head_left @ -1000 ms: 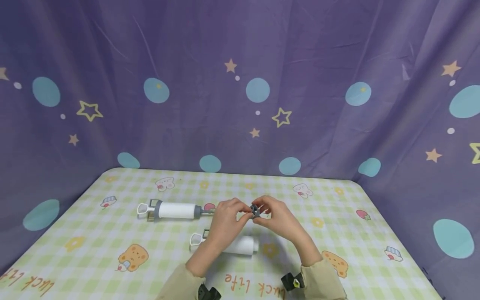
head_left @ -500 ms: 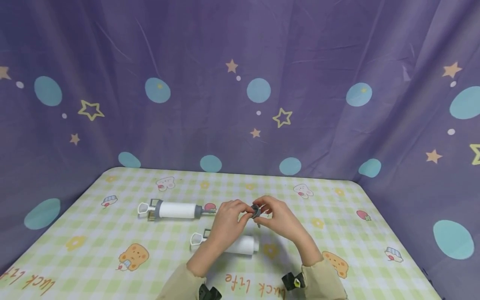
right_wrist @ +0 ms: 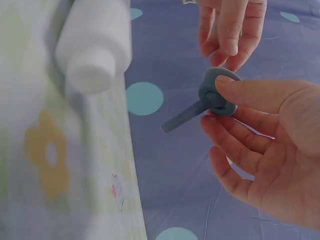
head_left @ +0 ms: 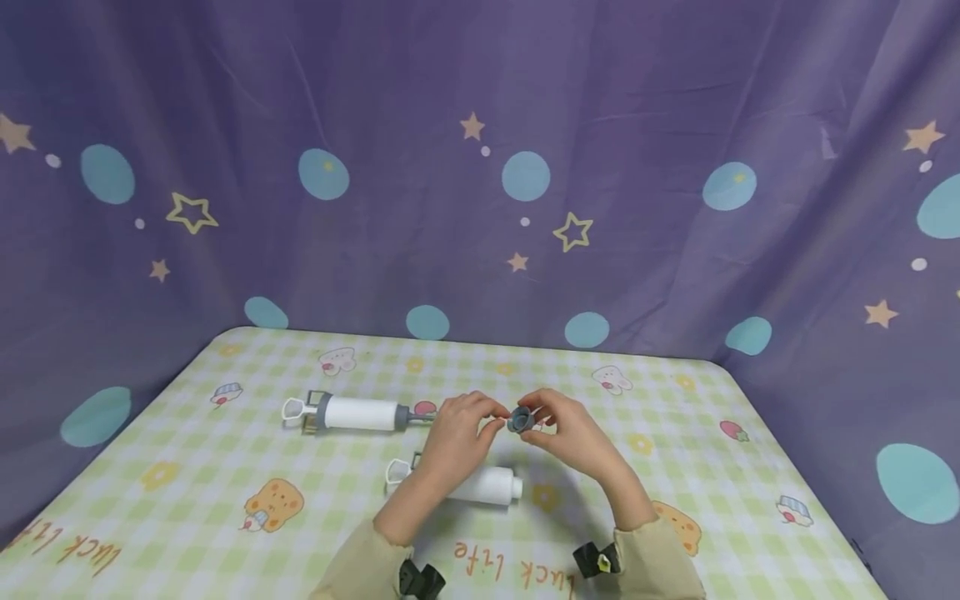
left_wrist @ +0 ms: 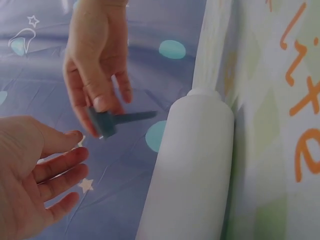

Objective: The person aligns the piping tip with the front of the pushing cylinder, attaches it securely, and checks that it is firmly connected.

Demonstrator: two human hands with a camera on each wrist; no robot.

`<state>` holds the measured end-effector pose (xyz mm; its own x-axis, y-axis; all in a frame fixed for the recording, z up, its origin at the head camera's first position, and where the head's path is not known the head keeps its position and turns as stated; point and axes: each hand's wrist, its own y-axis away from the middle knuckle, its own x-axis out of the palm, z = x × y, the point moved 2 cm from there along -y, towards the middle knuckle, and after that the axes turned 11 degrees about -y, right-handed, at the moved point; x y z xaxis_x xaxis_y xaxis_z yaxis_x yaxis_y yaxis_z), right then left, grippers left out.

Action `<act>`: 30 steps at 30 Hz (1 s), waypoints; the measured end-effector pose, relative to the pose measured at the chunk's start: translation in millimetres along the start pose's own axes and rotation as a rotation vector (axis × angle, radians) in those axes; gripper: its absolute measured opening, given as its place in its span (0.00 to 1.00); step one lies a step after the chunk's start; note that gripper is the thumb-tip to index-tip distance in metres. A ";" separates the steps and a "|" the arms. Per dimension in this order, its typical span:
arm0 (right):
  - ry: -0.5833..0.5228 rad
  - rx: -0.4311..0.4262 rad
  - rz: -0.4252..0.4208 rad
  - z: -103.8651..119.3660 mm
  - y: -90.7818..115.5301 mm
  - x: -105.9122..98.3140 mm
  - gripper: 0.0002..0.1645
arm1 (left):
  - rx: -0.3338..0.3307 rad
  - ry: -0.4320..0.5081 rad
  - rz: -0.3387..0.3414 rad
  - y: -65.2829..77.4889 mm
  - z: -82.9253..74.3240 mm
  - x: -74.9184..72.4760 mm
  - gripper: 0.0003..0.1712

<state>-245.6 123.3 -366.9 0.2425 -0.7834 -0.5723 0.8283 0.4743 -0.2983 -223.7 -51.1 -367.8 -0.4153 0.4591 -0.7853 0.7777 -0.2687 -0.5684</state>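
Note:
My right hand (head_left: 567, 429) holds a small grey nozzle cap (head_left: 521, 420) between thumb and fingers. Its round cup faces up toward the head camera. In the right wrist view, a thin straight tube (right_wrist: 187, 114) sticks out from the cap. Close beside it is my left hand (head_left: 457, 433), its thumb and fingers slightly bent. The left wrist view shows a gap between those fingertips and the cap; I see nothing clearly held there. A white-barrelled syringe (head_left: 483, 485), with a bare white neck and no grey cap, lies below my left forearm, partly hidden by it.
Farther back on the left lies a second white syringe (head_left: 362, 414) with grey ends, a thin nozzle and a white pull ring. Both lie on a green checked tablecloth (head_left: 187, 533). A purple patterned curtain (head_left: 420, 250) hangs behind the table.
The left fingers, earlier at the grey nozzle cap, now stand slightly apart from it. The right hand has tilted the cap so its open cup shows. The head view has shifted a little.

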 end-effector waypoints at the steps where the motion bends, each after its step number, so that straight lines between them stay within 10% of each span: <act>1: 0.007 0.000 0.004 -1.5 0.9 -1.1 0.22 | 0.000 -0.004 0.016 -0.6 0.4 -0.4 0.05; 30: 0.096 0.096 0.239 -31.8 33.6 -7.2 0.21 | 0.196 -0.121 0.453 24.3 14.9 14.2 0.21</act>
<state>-235.5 157.6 -397.1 0.3914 -0.6101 -0.6889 0.7986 0.5972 -0.0752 -217.7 -63.8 -396.4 -0.1177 0.1615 -0.9798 0.7937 -0.5777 -0.1905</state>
